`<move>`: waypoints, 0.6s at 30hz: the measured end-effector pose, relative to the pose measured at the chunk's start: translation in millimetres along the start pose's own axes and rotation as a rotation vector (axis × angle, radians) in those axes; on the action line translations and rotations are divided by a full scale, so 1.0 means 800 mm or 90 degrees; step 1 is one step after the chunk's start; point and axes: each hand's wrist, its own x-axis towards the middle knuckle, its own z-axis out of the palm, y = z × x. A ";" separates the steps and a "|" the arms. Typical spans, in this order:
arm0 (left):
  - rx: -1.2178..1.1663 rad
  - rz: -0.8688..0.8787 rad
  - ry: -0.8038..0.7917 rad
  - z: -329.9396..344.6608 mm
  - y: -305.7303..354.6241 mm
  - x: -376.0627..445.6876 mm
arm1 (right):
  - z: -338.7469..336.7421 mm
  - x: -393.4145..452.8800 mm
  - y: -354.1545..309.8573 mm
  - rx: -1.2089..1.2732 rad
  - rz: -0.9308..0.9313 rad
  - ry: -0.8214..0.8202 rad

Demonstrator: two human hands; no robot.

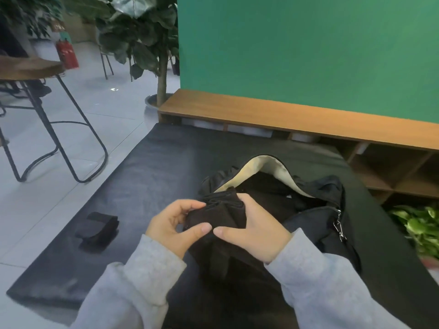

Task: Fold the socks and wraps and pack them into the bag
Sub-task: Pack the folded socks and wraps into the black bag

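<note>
No text can be read; the label on the red fire extinguisher (67,53) is blurred.

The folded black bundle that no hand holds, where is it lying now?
In the head view, the folded black bundle lies alone on the dark mat, to the left of the left hand and well apart from the bag.

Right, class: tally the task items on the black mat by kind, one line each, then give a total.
Folded black cloth bundles: 2, one held by the left hand and right hand, one lying on the mat
Open black bag: 1
Total: 3
</note>
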 end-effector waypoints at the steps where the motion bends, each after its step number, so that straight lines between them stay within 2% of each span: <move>1: -0.004 -0.001 -0.009 0.006 0.001 0.002 | -0.005 -0.001 0.003 0.009 0.004 0.012; 7: 0.013 -0.057 -0.024 0.021 -0.011 0.016 | -0.029 -0.004 0.022 0.049 0.045 0.098; 14: 0.255 -0.130 -0.188 0.030 -0.024 0.013 | -0.048 -0.002 0.034 0.115 0.053 0.186; 18: 0.410 -0.057 -0.224 0.031 -0.024 0.016 | -0.053 0.002 0.040 0.089 0.063 0.206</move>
